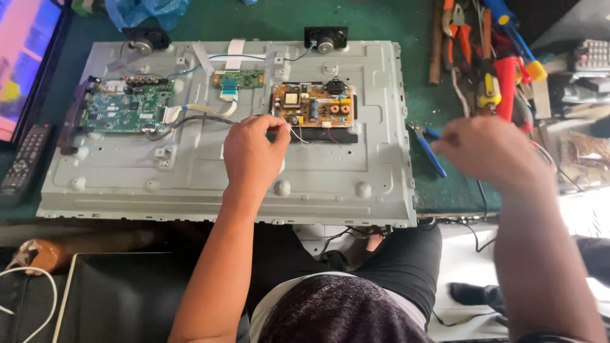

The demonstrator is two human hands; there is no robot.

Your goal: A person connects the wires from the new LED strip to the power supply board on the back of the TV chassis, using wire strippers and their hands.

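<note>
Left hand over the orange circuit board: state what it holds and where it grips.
The left hand pinches thin white wires between fingertips, near where they meet the orange circuit board. Which part of the wires it grips cannot be told.

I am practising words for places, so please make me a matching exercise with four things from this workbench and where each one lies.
Things:
1. green circuit board
2. orange circuit board
3. remote control
4. blue-handled pliers

Places:
A. on the green mat, right of the metal panel
B. on the panel, just beyond the left hand
C. on the panel's left part
D. left of the panel, beside the lit screen

Pairs: 1-C, 2-B, 3-D, 4-A
</note>
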